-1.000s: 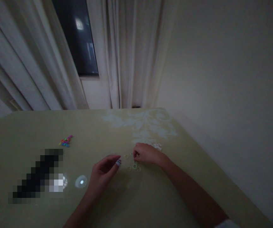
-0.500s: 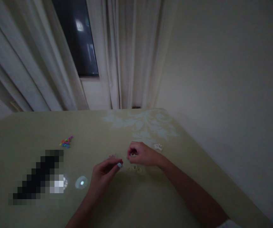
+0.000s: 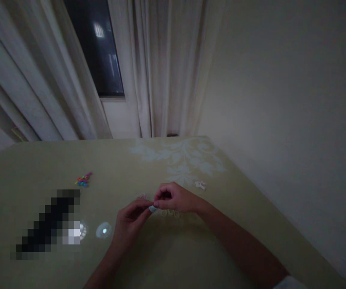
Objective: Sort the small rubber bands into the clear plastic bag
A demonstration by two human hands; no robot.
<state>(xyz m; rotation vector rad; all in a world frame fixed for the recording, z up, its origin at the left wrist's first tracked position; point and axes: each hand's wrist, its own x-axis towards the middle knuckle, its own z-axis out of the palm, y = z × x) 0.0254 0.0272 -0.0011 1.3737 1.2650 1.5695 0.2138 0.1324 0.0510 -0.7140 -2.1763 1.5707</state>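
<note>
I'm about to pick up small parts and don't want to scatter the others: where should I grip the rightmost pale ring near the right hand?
Pinch the rightmost pale ring by opposite outer edges, probably from above and the near right. It looks flat on the table, with other rings to its left and the right hand beyond it.
</note>
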